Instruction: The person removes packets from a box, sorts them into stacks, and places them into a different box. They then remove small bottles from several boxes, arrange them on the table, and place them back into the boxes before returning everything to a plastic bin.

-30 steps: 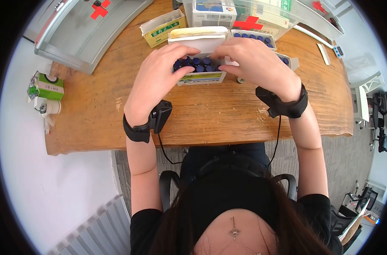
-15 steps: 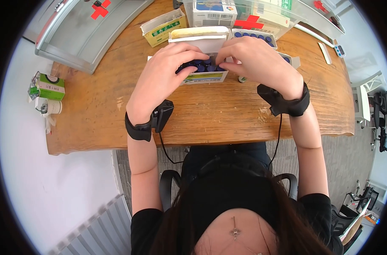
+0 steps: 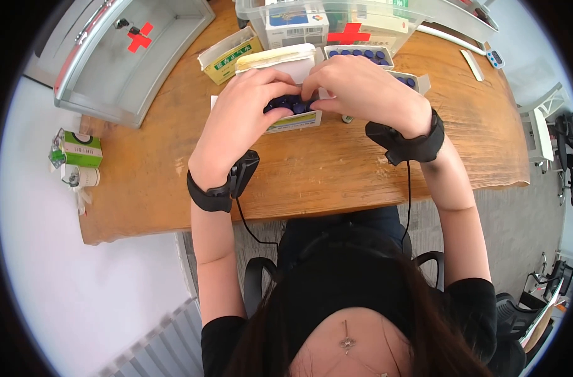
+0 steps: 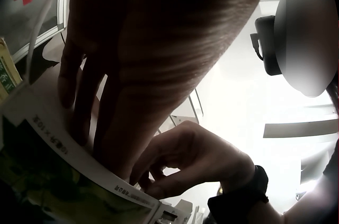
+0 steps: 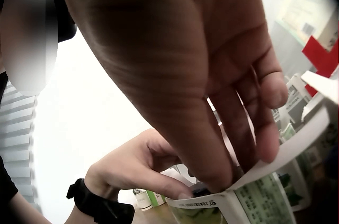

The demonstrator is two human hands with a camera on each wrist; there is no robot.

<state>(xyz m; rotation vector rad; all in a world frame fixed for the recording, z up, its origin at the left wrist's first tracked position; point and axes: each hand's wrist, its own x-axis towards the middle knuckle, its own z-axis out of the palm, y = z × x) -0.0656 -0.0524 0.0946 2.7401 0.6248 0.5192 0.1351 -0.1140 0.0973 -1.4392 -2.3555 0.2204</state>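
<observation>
A white printed carton [image 3: 294,124] stands on the wooden table, holding several small bottles with dark blue caps [image 3: 297,108]. My left hand [image 3: 239,116] arches over its left end, curled fingers reaching inside and thumb just behind the front rim. At the right end my right hand [image 3: 371,91] dips bent fingers and thumb into the same carton. In the left wrist view the carton's green picture side [image 4: 63,181] hides the left fingertips. Right fingertips sink behind the carton's wall [image 5: 265,203] in the right wrist view. I cannot tell whether either hand pinches a bottle.
Behind the carton are a yellow-green box [image 3: 230,56], a tray of blue-capped bottles [image 3: 362,53] and a clear bin with a red cross [image 3: 349,32]. A silver case [image 3: 135,56] stands back left. Green packaging [image 3: 82,147] lies at the left edge.
The left hand has shifted rightward over the bottles, covering more of them. The right fingers have moved deeper into the carton's right end. The head view has tilted slightly.
</observation>
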